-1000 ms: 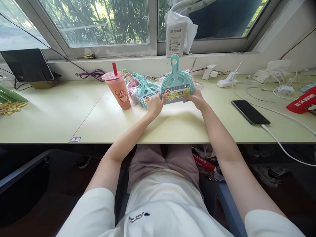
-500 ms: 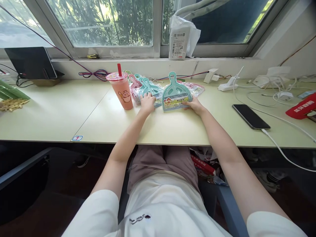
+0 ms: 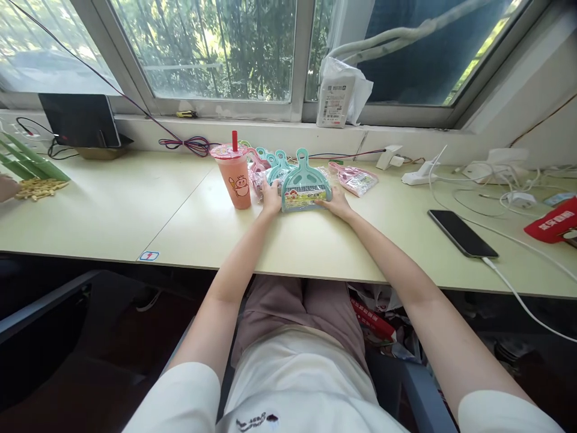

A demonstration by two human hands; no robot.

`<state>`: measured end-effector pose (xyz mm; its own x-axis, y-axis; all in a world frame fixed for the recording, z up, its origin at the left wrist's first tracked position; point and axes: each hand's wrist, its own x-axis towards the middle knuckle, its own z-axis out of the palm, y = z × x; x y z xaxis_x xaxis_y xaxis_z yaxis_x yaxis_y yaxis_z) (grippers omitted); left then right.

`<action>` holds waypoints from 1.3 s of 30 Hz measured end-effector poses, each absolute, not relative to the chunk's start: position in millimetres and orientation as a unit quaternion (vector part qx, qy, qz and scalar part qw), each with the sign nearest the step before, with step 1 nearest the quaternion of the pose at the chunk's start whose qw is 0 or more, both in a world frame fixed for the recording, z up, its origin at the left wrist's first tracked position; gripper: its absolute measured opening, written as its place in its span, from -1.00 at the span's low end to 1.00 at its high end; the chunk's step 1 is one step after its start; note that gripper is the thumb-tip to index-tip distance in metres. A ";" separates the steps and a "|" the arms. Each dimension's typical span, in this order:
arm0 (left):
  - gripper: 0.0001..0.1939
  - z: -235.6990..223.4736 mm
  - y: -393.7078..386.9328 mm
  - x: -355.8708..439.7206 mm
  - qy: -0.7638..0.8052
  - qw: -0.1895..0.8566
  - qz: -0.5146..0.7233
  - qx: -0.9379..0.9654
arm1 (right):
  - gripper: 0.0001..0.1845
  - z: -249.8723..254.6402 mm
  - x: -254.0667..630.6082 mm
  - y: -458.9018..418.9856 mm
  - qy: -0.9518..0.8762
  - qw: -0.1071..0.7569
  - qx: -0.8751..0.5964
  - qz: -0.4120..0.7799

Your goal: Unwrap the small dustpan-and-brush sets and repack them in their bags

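A teal mini dustpan set in a clear wrapper [image 3: 305, 183] lies tilted against a row of similar teal and pink packs [image 3: 268, 163] on the pale green desk [image 3: 311, 240]. My left hand [image 3: 271, 200] grips its left edge, with the fingers curled against the pack. My right hand [image 3: 336, 207] holds the lower right corner, low on the desk. A pink drink cup with a red straw [image 3: 237, 176] stands just left of my left hand.
A pink pack [image 3: 354, 178] lies to the right. A phone on a white cable [image 3: 462, 233], chargers [image 3: 421, 174] and a red item [image 3: 552, 219] sit further right. A tablet [image 3: 80, 119] and green sticks [image 3: 27, 168] are at the far left. A white parcel [image 3: 338, 96] stands on the sill.
Both hands have lowered the dustpan pack from upright in the air down onto the desk, and shifted it left against the row of packs. The view has tilted up slightly.
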<state>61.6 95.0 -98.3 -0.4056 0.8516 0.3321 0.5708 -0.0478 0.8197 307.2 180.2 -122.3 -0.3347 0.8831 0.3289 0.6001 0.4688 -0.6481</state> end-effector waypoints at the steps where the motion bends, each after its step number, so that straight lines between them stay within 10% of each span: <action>1: -0.53 -98.4 96.1 61.3 0.679 0.147 0.500 0.517 | -0.10 -121.8 299.9 183.9 -0.793 0.319 -0.488 0.177; 8: -0.26 -97.0 92.7 68.5 0.651 0.156 0.599 0.439 | -0.25 -116.0 259.3 195.8 -0.783 0.255 -0.530 0.202; 15: -0.46 -86.3 68.5 96.0 0.549 -0.075 0.560 0.616 | -0.21 -114.4 228.8 191.5 -0.777 0.234 -0.551 0.192; 21: -0.39 -105.0 86.8 96.6 0.484 0.062 0.354 0.798 | -0.25 -121.2 217.7 191.1 -0.812 0.231 -0.518 0.136; 33: -0.49 -113.6 101.3 75.1 0.538 0.163 0.369 0.740 | -0.21 -117.9 265.0 206.8 -0.751 0.395 -0.516 0.119; 39: -0.51 -115.4 113.7 65.0 0.574 0.120 0.309 0.749 | -0.32 -116.6 343.8 218.9 -0.744 0.237 -0.621 0.061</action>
<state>65.0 113.7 -115.4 0.1512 0.9334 0.3254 0.7857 -0.3132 0.5335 343.8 218.9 -116.6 -0.1152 0.9538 0.2774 0.8957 0.2205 -0.3861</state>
